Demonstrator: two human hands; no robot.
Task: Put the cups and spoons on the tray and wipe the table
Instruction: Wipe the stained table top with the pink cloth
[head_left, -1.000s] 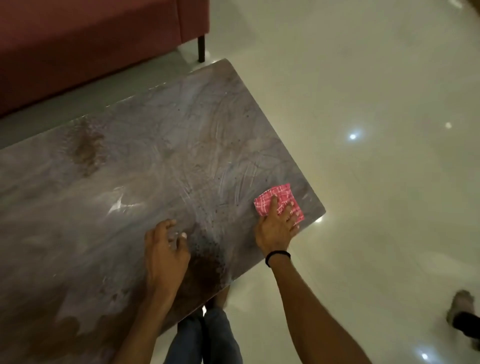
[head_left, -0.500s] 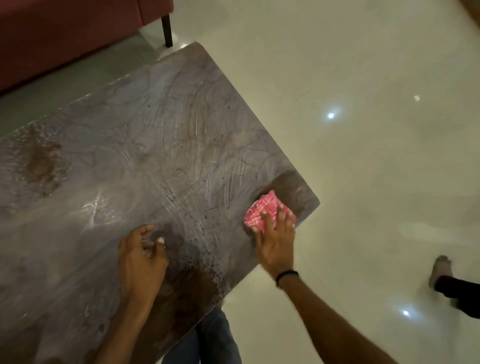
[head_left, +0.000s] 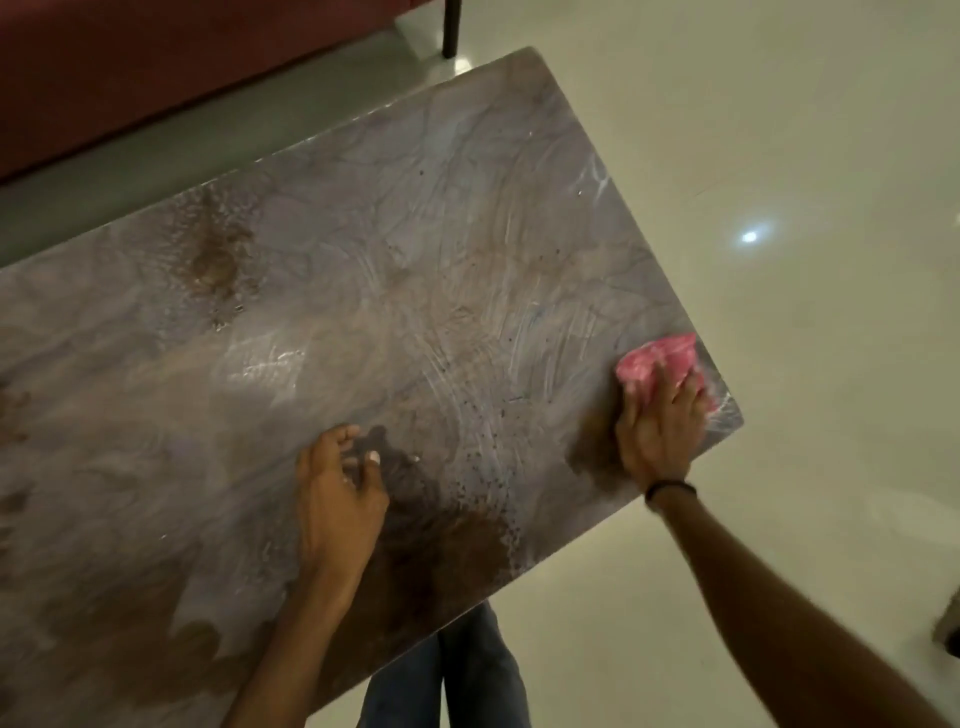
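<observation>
— So, where is your cloth (head_left: 657, 358)?
— Your right hand (head_left: 660, 431) presses it, fingers laid flat, at the table's (head_left: 415, 260) right-hand corner, by the edge.
— And your other hand?
— Your left hand (head_left: 337, 499) rests on the table, fingers loosely bent, holding nothing, beside a dark brown stain (head_left: 441, 545).

Your tabletop (head_left: 415, 234) is a grey, marbled slab streaked with curved wipe marks. A pink cloth (head_left: 660, 358) lies at its near right corner, under the flat fingers of your right grip (head_left: 660, 431). Your left grip (head_left: 337, 499) rests by the front edge, beside a dark brown patch (head_left: 441, 545). Another brown stain (head_left: 218, 260) sits farther back.
</observation>
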